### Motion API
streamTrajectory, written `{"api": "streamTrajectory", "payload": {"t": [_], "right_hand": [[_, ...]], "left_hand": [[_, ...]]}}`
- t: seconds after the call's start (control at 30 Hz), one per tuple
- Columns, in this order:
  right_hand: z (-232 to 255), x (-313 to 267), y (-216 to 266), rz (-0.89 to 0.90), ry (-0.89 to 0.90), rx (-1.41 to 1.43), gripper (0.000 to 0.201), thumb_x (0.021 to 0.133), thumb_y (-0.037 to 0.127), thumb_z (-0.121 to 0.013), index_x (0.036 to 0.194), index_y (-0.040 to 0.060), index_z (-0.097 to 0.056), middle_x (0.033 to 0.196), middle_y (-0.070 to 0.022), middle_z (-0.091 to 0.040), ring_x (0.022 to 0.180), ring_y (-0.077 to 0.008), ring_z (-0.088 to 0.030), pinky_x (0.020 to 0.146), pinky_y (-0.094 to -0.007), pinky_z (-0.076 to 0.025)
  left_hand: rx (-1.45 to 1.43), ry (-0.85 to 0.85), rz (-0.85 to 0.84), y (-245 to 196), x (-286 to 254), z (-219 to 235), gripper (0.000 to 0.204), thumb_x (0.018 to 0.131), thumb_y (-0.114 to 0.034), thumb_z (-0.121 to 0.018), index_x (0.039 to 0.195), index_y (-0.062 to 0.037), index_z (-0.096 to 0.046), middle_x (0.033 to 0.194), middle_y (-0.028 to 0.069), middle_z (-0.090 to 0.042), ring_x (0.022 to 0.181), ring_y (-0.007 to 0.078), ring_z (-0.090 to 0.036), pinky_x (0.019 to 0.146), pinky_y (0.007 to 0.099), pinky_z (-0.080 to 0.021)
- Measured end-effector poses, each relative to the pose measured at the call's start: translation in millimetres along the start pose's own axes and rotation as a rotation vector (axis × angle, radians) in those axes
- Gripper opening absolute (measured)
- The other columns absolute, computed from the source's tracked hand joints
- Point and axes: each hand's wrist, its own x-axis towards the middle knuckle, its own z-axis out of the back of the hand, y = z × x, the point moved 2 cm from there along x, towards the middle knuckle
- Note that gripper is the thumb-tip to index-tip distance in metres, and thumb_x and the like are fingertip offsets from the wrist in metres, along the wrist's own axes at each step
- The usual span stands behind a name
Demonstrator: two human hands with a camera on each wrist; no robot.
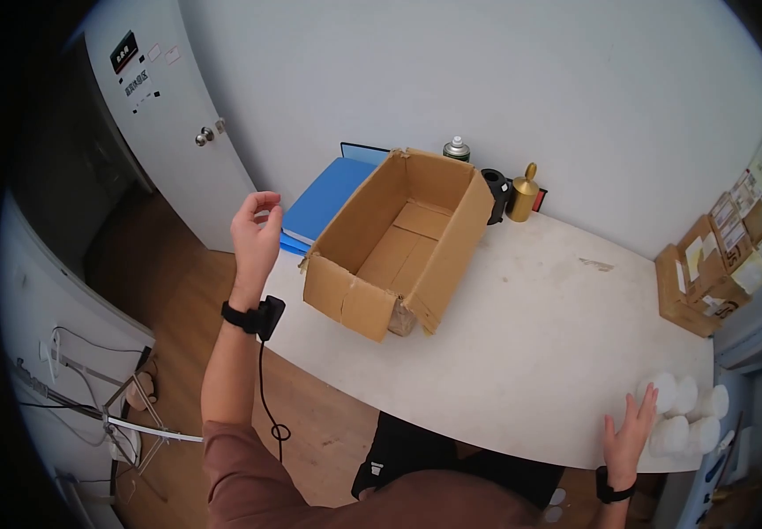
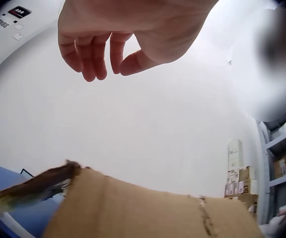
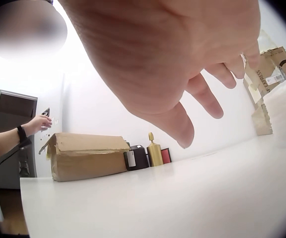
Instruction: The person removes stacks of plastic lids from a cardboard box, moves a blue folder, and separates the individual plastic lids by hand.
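My left hand (image 1: 257, 231) is raised beside the left edge of an uncovered cardboard box (image 1: 346, 298). Its fingers bend loosely and hold nothing; in the left wrist view the hand (image 2: 138, 25) hangs above the worn rim of the box (image 2: 148, 210). At the right front of the table, my right hand (image 1: 630, 434) spreads its fingers next to several white cylindrical things (image 1: 703, 432). Its fingertips overlap the nearest of these in the head view. Seen from the right wrist, that hand (image 3: 182, 64) has straight, parted fingers over the tabletop, with nothing in its grasp.
A blue binder (image 1: 332, 194) lies behind the box on the white table (image 1: 540, 326). Along the wall stand a spray can (image 1: 456, 150), a black object (image 1: 496, 196) and a gold canister (image 1: 522, 201). Cardboard parcels (image 1: 707, 273) pile up at the right. A door (image 1: 165, 106) is at the left.
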Motion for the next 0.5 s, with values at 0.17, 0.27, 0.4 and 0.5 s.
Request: {"api": "streamTrajectory", "payload": {"t": [0.17, 0.27, 0.4, 0.5], "right_hand": [[-13.7, 1.4, 18.7, 0.084, -0.043, 0.097, 0.053, 0.081, 0.001, -0.08, 0.131, -0.0047, -0.062, 0.172, -0.0315, -0.033, 0.16, -0.0521, -0.028, 0.129, -0.0603, -0.028], [-9.5, -3.9, 33.4, 0.047, -0.036, 0.128, 0.051, 0.081, -0.001, -0.08, 0.129, -0.0038, -0.063, 0.171, -0.0312, -0.035, 0.16, -0.0521, -0.031, 0.129, -0.0573, -0.029], [-1.5, -15.4, 37.6, 0.03, -0.012, 0.108, 0.05, 0.082, -0.001, -0.08, 0.13, -0.0043, -0.063, 0.171, -0.0316, -0.036, 0.159, -0.0523, -0.032, 0.129, -0.0566, -0.03], [0.9, -19.6, 38.3, 0.008, -0.005, 0.09, 0.05, 0.083, -0.001, -0.079, 0.13, -0.0048, -0.064, 0.17, -0.032, -0.036, 0.158, -0.0524, -0.033, 0.129, -0.056, -0.031]], "left_hand": [[0.464, 0.143, 0.226, 186.0, 33.7, -24.0, 0.047, 0.095, -0.025, -0.082, 0.126, 0.0085, -0.069, 0.117, 0.0183, -0.078, 0.109, 0.0266, -0.075, 0.095, 0.0386, -0.059], [0.348, 0.329, 0.483, 212.5, 35.6, -37.9, 0.065, 0.087, -0.035, -0.091, 0.127, 0.0122, -0.068, 0.115, 0.0227, -0.079, 0.109, 0.0335, -0.076, 0.095, 0.0413, -0.06], [0.379, 0.343, 0.475, 235.7, 45.1, -48.5, 0.07, 0.081, -0.037, -0.095, 0.124, 0.0119, -0.069, 0.116, 0.0267, -0.078, 0.109, 0.0382, -0.077, 0.094, 0.0464, -0.061], [0.598, 0.384, 0.422, 212.6, 49.9, -49.8, 0.068, 0.079, -0.036, -0.097, 0.12, 0.0112, -0.07, 0.115, 0.0267, -0.078, 0.108, 0.0364, -0.078, 0.093, 0.0462, -0.062]]}}
